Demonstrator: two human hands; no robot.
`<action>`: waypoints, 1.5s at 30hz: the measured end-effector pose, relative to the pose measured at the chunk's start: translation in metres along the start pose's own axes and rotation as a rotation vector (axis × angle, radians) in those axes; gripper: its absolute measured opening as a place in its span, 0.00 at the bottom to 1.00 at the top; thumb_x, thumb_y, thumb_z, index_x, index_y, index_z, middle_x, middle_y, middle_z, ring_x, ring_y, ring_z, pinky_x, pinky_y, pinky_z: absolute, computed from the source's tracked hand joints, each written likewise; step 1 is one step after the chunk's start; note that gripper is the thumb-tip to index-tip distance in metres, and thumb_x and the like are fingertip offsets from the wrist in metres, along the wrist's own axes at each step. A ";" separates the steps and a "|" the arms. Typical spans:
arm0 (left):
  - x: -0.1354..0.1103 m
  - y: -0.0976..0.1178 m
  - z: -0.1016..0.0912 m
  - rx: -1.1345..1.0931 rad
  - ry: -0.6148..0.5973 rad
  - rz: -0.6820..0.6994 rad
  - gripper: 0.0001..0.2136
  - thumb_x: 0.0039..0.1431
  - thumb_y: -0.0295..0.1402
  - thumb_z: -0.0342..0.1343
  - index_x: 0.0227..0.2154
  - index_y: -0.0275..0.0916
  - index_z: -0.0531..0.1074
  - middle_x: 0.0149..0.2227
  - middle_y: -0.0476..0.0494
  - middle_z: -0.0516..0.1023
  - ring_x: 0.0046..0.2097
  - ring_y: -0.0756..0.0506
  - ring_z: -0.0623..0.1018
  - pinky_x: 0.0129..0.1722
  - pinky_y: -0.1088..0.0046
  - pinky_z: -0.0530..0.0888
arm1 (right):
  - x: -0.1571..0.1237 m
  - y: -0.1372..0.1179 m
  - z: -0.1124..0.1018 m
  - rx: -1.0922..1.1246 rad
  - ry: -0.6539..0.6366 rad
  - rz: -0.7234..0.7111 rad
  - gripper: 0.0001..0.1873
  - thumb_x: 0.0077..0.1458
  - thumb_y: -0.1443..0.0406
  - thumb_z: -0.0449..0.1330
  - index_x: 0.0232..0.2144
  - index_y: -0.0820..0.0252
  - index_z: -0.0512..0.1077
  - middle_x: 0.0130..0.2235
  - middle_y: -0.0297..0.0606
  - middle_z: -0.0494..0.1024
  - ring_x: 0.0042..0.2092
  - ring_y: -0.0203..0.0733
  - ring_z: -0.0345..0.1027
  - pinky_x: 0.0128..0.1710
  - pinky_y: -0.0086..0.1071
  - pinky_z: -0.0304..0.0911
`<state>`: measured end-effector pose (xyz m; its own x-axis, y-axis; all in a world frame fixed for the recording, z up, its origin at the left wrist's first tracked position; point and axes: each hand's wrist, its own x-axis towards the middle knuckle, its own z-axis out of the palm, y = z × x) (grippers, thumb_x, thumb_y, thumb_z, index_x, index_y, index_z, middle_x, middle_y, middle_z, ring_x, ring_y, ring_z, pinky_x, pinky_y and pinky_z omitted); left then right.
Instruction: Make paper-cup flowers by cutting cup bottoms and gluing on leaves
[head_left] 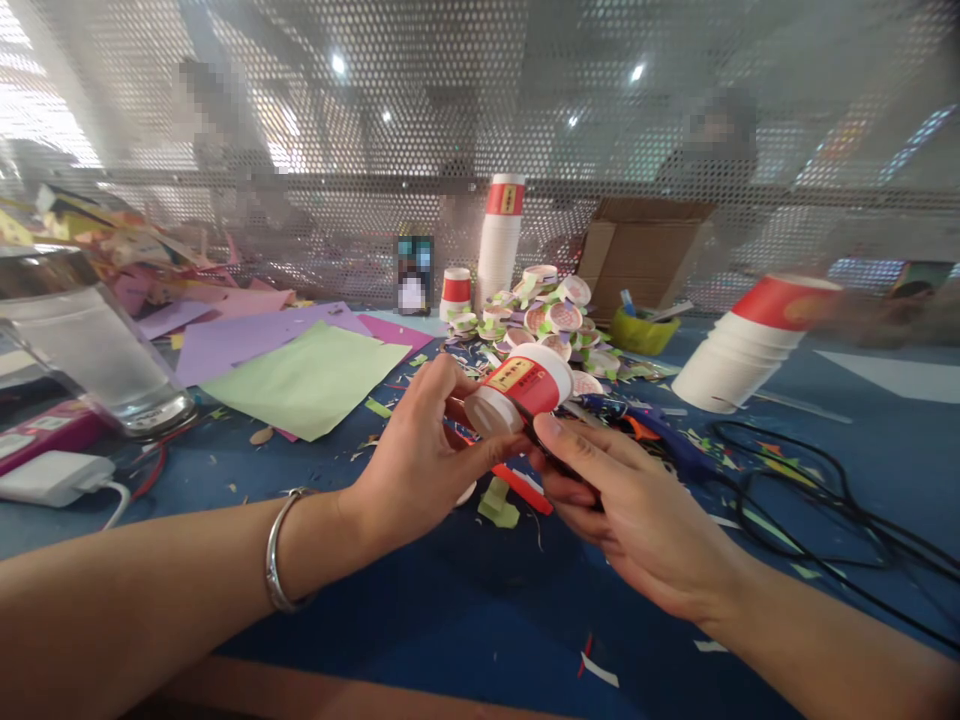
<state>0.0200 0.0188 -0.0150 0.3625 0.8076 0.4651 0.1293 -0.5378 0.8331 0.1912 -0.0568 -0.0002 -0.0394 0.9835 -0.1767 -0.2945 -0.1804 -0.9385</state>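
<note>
My left hand [424, 455], with a silver bangle at the wrist, is closed round a red and white paper cup [529, 378]. The cup lies tilted on its side, its white base end facing the lower left. In my right hand [622, 490] is a slim dark tool [559, 458], mostly covered by the fingers. Its tip meets the cup's side near the base; its exact kind is hidden. Under the hands lie a red strip-like object [527, 488] and a pale green paper scrap [498, 503] on the blue table [450, 610].
Behind the cup is a heap of cut cup bottoms [562, 318], beside a tall cup stack [500, 240]. Another stack [739, 350] leans at right, near black cables [810, 500]. Coloured paper sheets [315, 380] and a water glass [112, 350] are at left.
</note>
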 end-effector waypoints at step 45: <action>0.000 0.010 0.000 -0.342 -0.067 -0.136 0.16 0.59 0.36 0.67 0.43 0.37 0.69 0.38 0.45 0.77 0.37 0.50 0.76 0.35 0.75 0.75 | 0.000 -0.001 0.003 -0.081 0.034 -0.122 0.23 0.49 0.49 0.74 0.22 0.59 0.72 0.23 0.25 0.57 0.22 0.28 0.40 0.15 0.23 0.36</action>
<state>0.0214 0.0131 -0.0067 0.4239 0.8425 0.3324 -0.1313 -0.3060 0.9430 0.1887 -0.0570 0.0014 0.0253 0.9973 -0.0683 -0.2169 -0.0612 -0.9743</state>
